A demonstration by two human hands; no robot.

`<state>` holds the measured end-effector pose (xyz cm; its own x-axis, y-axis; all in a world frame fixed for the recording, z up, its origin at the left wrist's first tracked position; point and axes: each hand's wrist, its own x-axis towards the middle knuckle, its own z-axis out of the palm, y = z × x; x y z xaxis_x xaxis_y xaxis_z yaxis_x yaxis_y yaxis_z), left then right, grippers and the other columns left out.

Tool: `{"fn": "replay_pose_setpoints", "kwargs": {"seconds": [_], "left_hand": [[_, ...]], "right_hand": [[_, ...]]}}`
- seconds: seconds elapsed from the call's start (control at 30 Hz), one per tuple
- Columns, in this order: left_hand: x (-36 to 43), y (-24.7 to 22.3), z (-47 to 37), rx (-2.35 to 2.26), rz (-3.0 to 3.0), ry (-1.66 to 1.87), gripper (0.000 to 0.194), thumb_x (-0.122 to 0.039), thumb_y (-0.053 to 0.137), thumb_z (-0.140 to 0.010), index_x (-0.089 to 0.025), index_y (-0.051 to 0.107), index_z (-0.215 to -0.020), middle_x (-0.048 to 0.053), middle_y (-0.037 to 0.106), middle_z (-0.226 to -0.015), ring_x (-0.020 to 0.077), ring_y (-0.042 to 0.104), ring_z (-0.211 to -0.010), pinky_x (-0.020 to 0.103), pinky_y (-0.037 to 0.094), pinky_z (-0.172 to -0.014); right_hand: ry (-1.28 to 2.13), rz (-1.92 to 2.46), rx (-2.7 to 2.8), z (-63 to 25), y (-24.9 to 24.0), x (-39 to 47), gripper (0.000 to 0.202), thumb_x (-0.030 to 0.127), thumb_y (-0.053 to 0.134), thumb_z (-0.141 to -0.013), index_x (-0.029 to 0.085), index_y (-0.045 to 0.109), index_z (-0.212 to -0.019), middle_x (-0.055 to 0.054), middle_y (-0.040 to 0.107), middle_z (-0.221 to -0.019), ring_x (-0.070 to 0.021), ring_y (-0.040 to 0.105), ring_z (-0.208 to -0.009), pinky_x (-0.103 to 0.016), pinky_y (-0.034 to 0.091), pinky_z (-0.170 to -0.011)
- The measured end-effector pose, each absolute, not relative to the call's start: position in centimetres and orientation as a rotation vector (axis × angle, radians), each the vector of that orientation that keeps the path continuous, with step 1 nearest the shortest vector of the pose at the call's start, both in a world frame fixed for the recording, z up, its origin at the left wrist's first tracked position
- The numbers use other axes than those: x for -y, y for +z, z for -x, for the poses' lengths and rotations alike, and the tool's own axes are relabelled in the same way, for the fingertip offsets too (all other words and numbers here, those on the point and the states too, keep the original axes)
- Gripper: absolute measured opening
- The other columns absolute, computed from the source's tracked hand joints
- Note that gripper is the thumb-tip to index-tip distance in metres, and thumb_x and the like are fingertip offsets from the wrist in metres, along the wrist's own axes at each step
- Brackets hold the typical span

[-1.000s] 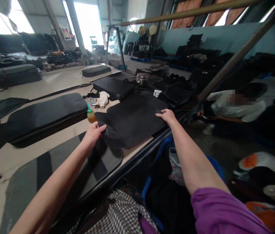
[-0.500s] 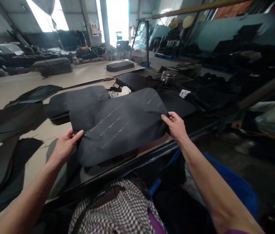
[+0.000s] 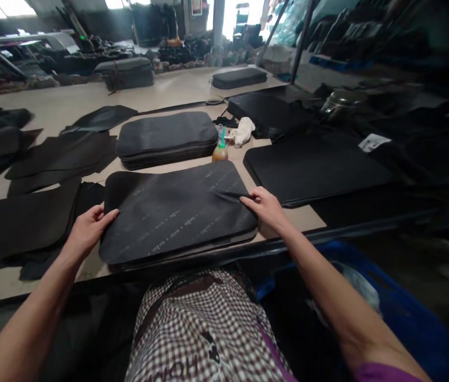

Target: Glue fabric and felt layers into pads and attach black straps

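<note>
A dark grey sheet with rounded corners and diagonal rows of pale print (image 3: 176, 207) lies over a low pile of similar sheets at the table's front edge. My left hand (image 3: 91, 225) pinches its left edge between thumb and fingers. On the opposite side, my right hand (image 3: 264, 207) grips the right edge, where a crease runs inward. Behind it stands a neat stack of dark sheets (image 3: 166, 135). To the right lies another black sheet pile (image 3: 316, 167).
A small bottle with a green nozzle (image 3: 220, 151) stands beside a crumpled white cloth (image 3: 243, 131). Loose dark pieces (image 3: 61, 159) cover the table's left side. A metal pot (image 3: 339, 106) sits back right. Below the front edge is a blue crate (image 3: 403, 323).
Both hands have lowered the printed sheet from the air onto the pile at the front edge. It now lies flatter, and the view has tilted downward.
</note>
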<state>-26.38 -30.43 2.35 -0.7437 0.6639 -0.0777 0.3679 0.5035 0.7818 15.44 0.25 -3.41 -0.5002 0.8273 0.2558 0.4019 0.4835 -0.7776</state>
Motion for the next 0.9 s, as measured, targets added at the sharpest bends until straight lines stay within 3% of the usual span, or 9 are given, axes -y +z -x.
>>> {"fn": "replay_pose_setpoints", "kwargs": {"seconds": [0.1,0.23,0.63,0.9], "left_hand": [[31.0,0.4,27.4,-2.402,-0.867,0.985,0.066,-0.073,0.077,-0.073,-0.021,0.069,-0.114,-0.002,0.070,-0.087,0.0173,0.062,-0.077,0.024,0.047,-0.065],[31.2,-1.1,28.1,-2.422,-0.864,0.987,0.068,-0.070,0.082,-0.070,-0.025,0.066,-0.118,-0.002,0.070,-0.089,0.0187,0.064,-0.079,0.026,0.048,-0.068],[31.1,-0.5,26.2,-2.511,-0.837,1.058,0.058,-0.068,0.084,-0.064,-0.032,0.067,-0.107,-0.006,0.068,-0.086,0.0203,0.065,-0.083,0.028,0.053,-0.069],[31.2,-1.0,27.2,-2.591,-0.893,0.975,0.057,-0.067,0.081,-0.069,-0.031,0.067,-0.110,-0.005,0.067,-0.088,0.0183,0.063,-0.083,0.026,0.048,-0.072]], "right_hand": [[0.697,0.982,2.132,-15.0,-4.5,0.2,0.029,0.050,0.075,-0.083,0.024,0.063,-0.077,-0.009,0.068,-0.107,-0.0298,0.061,-0.106,-0.046,0.048,-0.097],[0.743,1.026,2.053,-15.0,-5.4,0.3,0.027,0.044,0.079,-0.080,0.025,0.060,-0.073,-0.011,0.066,-0.115,-0.0315,0.058,-0.113,-0.050,0.045,-0.103],[0.848,1.017,1.944,-15.8,-6.4,0.9,0.032,0.048,0.078,-0.081,0.025,0.058,-0.072,-0.009,0.066,-0.115,-0.0272,0.059,-0.112,-0.042,0.054,-0.090],[0.828,0.989,1.956,-16.3,-6.3,1.8,0.032,0.046,0.079,-0.082,0.024,0.058,-0.071,-0.009,0.066,-0.115,-0.0273,0.060,-0.109,-0.045,0.051,-0.095]]}}
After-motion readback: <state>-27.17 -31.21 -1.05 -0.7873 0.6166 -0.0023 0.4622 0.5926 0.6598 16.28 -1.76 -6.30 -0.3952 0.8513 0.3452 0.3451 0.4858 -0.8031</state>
